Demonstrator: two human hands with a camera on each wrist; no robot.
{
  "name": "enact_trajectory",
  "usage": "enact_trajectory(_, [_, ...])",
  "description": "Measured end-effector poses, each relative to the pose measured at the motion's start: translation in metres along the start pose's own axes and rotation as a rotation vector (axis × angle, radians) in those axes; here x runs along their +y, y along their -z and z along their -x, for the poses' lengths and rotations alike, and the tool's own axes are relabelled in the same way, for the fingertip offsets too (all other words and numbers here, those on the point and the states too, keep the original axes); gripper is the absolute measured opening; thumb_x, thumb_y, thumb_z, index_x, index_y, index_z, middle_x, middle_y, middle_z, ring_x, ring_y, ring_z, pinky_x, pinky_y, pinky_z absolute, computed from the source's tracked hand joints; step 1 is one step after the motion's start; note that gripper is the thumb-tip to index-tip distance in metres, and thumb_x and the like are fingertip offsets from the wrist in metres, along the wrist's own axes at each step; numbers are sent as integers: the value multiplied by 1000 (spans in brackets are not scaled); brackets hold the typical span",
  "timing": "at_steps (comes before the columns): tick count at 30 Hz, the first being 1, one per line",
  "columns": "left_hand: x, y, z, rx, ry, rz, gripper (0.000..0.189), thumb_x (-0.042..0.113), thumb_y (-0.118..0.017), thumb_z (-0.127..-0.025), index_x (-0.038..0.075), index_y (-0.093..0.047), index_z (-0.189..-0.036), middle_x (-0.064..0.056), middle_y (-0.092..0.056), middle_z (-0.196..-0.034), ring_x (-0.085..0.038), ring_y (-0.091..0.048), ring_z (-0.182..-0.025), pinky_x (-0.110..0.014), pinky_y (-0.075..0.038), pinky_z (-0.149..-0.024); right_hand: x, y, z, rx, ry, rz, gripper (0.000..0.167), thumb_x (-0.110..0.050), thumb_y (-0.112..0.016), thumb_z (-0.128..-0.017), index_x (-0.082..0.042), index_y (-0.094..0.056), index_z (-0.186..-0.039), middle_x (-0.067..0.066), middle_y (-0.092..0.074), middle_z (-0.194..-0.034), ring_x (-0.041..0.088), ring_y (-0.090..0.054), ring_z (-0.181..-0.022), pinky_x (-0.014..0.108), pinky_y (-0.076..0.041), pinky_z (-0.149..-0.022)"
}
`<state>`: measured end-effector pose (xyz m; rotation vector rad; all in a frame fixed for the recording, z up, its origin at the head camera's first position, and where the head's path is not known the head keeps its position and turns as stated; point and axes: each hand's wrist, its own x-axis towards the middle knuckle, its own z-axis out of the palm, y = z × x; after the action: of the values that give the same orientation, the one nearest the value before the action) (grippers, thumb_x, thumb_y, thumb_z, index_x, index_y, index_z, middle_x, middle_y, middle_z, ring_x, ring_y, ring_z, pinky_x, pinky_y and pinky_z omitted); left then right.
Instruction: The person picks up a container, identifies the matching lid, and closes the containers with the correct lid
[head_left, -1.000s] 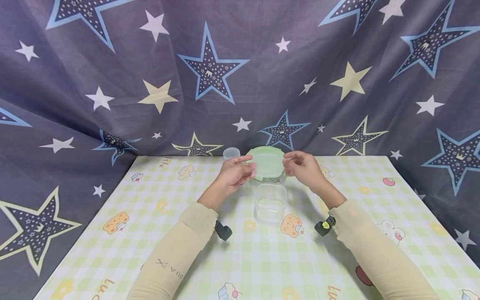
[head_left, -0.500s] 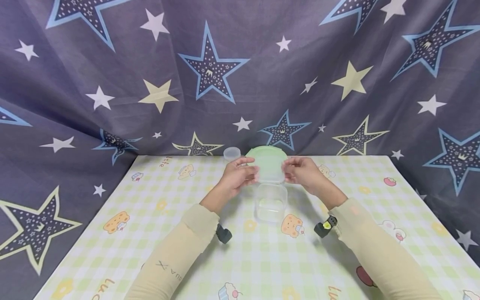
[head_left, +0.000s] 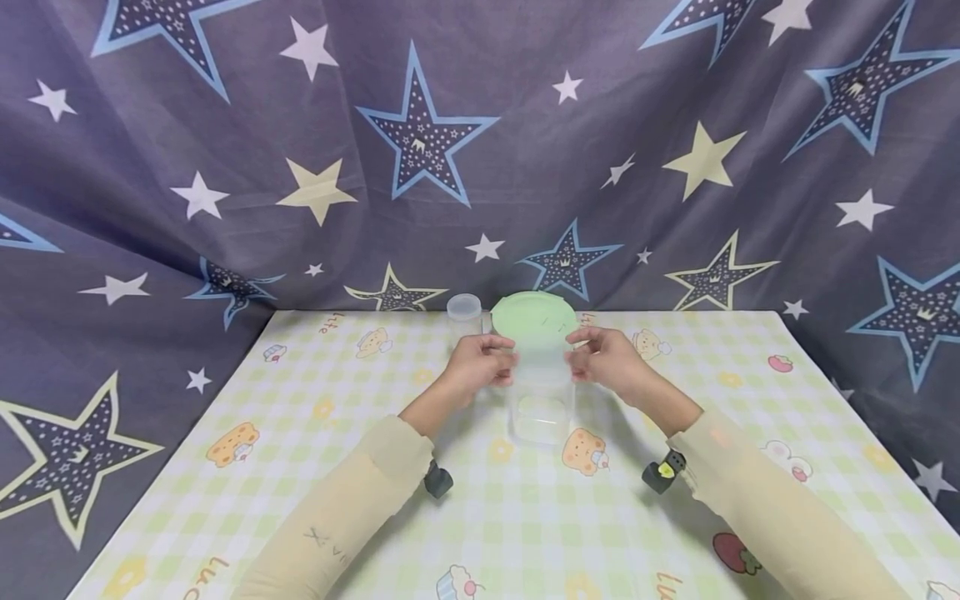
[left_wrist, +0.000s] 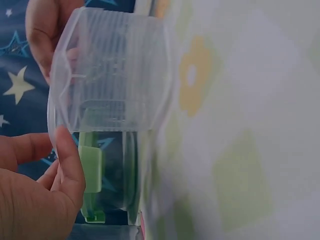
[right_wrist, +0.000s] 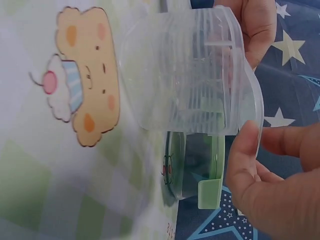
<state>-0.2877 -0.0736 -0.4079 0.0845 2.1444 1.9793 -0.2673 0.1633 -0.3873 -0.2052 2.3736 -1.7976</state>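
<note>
A thin translucent lid [head_left: 542, 358] is held between my two hands over the back part of a clear plastic box [head_left: 542, 421] on the table. My left hand [head_left: 482, 367] pinches its left edge between thumb and fingers, while my right hand [head_left: 607, 360] pinches the right edge. Both wrist views show the clear ribbed box [left_wrist: 120, 75] with the lid's curved edge [right_wrist: 256, 105] close to its rim; whether they touch, I cannot tell.
Just behind the box stands a glass container with a green lid [head_left: 534, 312], its side clip [left_wrist: 91, 169] showing. A small clear jar with a pale lid [head_left: 464, 307] stands to its left. The checked tablecloth [head_left: 375, 533] meets a star-patterned curtain [head_left: 525, 167] at the back.
My hands have brought the lid toward me and down, from in front of the green-lidded container to over the back of the clear box. The other containers have stayed in place.
</note>
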Motion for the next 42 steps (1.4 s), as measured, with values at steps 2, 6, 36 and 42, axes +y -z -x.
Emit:
enact_trajectory(2, [-2, 0, 1, -6, -6, -23, 28, -2, -69, -93, -5, -67, -121, -9, -68, -95, -13, -65, -67, -27, -63, -69, 0, -1, 2, 6, 4, 46, 35, 0, -64, -97, 12, -56, -130, 15, -62, -99, 17, -66, -77, 28, -63, -75])
enact_trajectory(6, [-2, 0, 5, -22, -13, -48, 25, -2, -70, -92, -6, -68, -117, -10, -69, -94, -13, -64, -66, -27, -63, -69, -1, -3, 6, 17, -1, 102, 34, 0, -66, -96, 12, -58, -127, 17, -63, -99, 20, -68, -79, 28, -63, -76])
enact_trajectory(36, [1, 3, 30, -84, 3, -138, 26, -3, -74, -90, -8, -68, -114, -16, -71, -98, -17, -70, -70, -32, -64, -71, 1, -8, 28, -42, 40, 322, 35, -10, -70, -95, 8, -64, -125, 12, -69, -91, 37, -71, -83, 34, -59, -70])
enact_trajectory(42, [2, 3, 34, -95, 15, -134, 24, -4, -74, -89, -9, -67, -112, -16, -71, -97, -17, -70, -70, -32, -64, -71, -1, -8, 32, -42, 49, 351, 36, -11, -72, -94, 7, -65, -124, 9, -69, -88, 24, -70, -76, 31, -57, -68])
